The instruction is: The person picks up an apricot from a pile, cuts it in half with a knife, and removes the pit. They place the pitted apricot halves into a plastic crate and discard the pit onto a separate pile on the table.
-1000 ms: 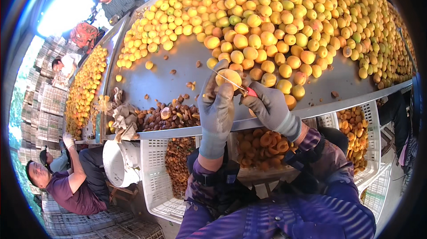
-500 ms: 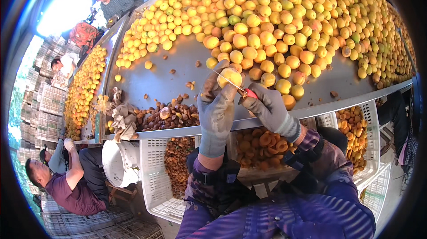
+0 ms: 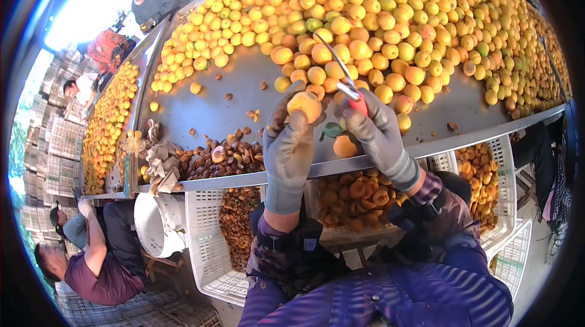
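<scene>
Between the thumb and fingers of my grey-gloved left hand (image 3: 286, 150) is a yellow-orange apricot (image 3: 304, 106). My right hand (image 3: 382, 135), gloved too, grips a small knife (image 3: 358, 104) by its red handle. Its slim curved blade points up and away, clear of that apricot. Both hands are above the near edge of a metal table (image 3: 231, 92). Close to my right hand lie another apricot (image 3: 345, 146) and a green leaf (image 3: 332, 130). A big heap of apricots (image 3: 390, 28) spreads over the far side.
Brown pits (image 3: 228, 158) are piled at the table's near left, by a crumpled cloth (image 3: 163, 159). Below the edge stand a crate of apricot halves (image 3: 359, 199), a white crate (image 3: 204, 254) with brown pieces and a white bucket (image 3: 159, 223). A seated person (image 3: 103, 272) is at left.
The knife has come off the apricot, and its blade now points away. My hands have moved slightly apart. An apricot and a leaf now show between them on the table.
</scene>
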Motion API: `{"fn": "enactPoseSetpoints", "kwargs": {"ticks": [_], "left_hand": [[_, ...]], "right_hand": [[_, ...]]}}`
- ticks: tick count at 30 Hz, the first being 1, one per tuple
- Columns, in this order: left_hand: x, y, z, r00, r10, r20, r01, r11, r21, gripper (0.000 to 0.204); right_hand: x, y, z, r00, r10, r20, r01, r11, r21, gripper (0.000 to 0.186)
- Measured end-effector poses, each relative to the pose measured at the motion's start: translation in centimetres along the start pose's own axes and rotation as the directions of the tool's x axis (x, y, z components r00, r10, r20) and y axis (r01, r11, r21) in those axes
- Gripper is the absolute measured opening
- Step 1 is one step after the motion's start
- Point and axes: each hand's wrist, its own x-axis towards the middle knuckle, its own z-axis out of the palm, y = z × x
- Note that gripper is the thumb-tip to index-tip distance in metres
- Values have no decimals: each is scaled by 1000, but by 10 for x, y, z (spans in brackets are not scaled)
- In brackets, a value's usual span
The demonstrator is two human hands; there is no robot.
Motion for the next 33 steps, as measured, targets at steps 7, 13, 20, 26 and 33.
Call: {"fn": "enactPoseSetpoints", "kwargs": {"ticks": [7,13,20,26,33], "left_hand": [[-7,-26,23,999,8,45,-16,985,170,48],[-9,-28,21,964,202,175,-268,728,632,34],[-16,-25,14,980,116,159,-187,303,934,25],[-18,-40,7,942,-113,-316,202,943,265,27],[-2,-30,-26,850,-394,350,527,646,-552,51]], "right_hand": [[11,6,-8,878,-478,5,405,739,-539,53],[6,-1,-8,867,-497,39,364,578,-730,52],[4,1,-6,851,-500,161,457,553,-697,50],[4,-2,-14,789,-537,298,568,452,-688,43],[-16,-63,-32,909,254,329,-189,958,-217,30]]}}
